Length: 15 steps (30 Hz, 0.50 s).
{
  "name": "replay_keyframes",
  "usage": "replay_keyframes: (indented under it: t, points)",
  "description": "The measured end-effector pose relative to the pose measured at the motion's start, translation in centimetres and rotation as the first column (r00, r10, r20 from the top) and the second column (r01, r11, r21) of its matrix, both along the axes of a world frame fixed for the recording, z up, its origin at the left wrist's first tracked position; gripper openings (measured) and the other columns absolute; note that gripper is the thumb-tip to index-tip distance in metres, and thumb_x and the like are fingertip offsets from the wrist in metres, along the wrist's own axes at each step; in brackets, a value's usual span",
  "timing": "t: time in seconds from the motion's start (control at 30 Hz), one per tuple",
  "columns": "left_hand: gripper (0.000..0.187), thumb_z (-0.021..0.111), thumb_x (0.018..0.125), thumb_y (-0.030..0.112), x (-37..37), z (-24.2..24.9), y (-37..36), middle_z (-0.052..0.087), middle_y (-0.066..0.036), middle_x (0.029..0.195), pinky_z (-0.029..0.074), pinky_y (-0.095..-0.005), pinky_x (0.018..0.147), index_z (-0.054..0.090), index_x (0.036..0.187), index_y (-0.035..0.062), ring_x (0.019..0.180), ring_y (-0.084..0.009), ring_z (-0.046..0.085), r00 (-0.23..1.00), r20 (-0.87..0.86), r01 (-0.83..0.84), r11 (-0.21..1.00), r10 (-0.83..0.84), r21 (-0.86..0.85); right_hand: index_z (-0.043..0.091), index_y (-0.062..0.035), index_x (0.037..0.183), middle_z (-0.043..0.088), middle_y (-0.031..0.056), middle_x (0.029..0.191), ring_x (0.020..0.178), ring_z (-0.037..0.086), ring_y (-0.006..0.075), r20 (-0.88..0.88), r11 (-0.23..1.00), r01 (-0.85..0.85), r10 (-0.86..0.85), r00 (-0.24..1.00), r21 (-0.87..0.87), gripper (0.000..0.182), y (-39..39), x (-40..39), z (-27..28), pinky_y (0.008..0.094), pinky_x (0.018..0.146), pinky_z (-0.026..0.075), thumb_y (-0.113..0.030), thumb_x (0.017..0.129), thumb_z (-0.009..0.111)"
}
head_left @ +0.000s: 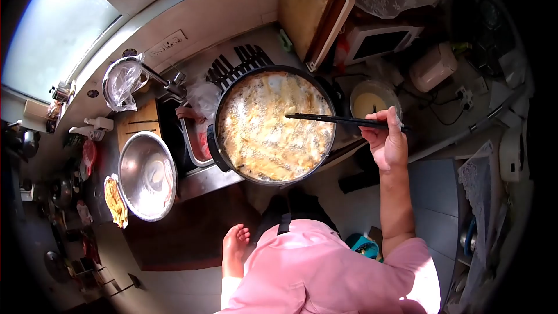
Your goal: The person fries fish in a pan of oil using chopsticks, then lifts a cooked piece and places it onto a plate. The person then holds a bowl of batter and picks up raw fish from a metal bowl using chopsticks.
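My right hand (pixel 387 142) grips a pair of long dark chopsticks (pixel 334 118), fingers wrapped round their rear end. Their tips reach over the middle of a wide black pan (pixel 216 117), touching or just above the frothy surface. Inside the pan, bubbling oil surrounds golden battered pieces (pixel 273 139), their outlines blurred by foam. My left hand (pixel 236 242) hangs low beside my body, away from the counter, with its fingers curled in and nothing visible in them.
Left of the pan are a metal tray (pixel 196 142) with reddish contents and a large steel bowl (pixel 148 197). A bowl of pale batter (pixel 363 102) stands to the right, near a white microwave (pixel 378 43). A yellow cloth (pixel 116 202) lies at the counter's left edge.
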<state>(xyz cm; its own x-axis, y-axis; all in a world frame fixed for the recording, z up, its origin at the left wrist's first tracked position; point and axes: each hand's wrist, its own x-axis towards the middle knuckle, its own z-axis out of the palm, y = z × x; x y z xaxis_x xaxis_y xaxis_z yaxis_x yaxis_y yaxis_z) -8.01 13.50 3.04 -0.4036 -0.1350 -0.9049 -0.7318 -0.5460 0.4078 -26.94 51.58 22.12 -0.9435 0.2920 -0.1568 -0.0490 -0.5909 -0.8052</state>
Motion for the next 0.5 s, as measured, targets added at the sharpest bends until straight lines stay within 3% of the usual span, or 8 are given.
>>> replay_keyframes:
  t: [0.1,0.17,0.3,0.5]
  points:
    - [0.019,0.042,0.084,0.020,0.2,-0.3,-0.2,0.056,-0.008,0.077,0.043,-0.0281,0.058,0.051,0.093,0.0050,0.066,-0.0173,0.053,0.999,-0.038,0.004,1.000,-0.004,0.004,0.053,-0.0014,0.081,0.059,0.0129,0.078,0.068,0.061,0.0201,-0.012,1.000,-0.013,0.013,1.000,-0.027,0.031,-0.3,0.2,-0.7,0.0290,0.060,0.053,-0.032,0.084,0.048]
    - [0.019,0.043,0.084,0.020,0.2,-0.4,-0.3,0.057,-0.008,0.076,0.043,-0.0284,0.058,0.051,0.093,0.0051,0.066,-0.0176,0.053,0.999,-0.049,-0.005,1.000,0.005,0.005,0.053,-0.0013,0.082,0.059,0.0124,0.078,0.069,0.060,0.0195,0.000,0.995,-0.076,0.076,0.997,0.058,0.030,-0.9,0.1,-2.7,0.0293,0.063,0.052,-0.031,0.084,0.047]
    - [0.017,0.044,0.083,0.018,0.2,-0.4,-0.4,0.057,-0.007,0.075,0.043,-0.0281,0.056,0.051,0.092,0.0050,0.064,-0.0171,0.053,0.998,-0.067,-0.014,1.000,0.015,0.021,0.052,-0.0006,0.084,0.058,0.0101,0.077,0.066,0.059,0.0158,0.263,0.963,-0.175,0.118,0.958,0.206,0.030,-1.5,0.5,-9.8,0.0235,0.059,0.049,-0.031,0.084,0.049]
    - [0.017,0.045,0.083,0.019,0.4,-0.3,-1.1,0.057,-0.007,0.074,0.043,-0.0271,0.055,0.051,0.092,0.0052,0.063,-0.0167,0.054,0.995,-0.091,-0.031,0.999,0.032,0.014,0.052,-0.0010,0.085,0.059,0.0105,0.076,0.065,0.059,0.0161,0.229,0.986,-0.110,0.078,0.970,0.128,0.029,-1.2,1.3,-7.7,0.0240,0.059,0.049,-0.030,0.083,0.050]
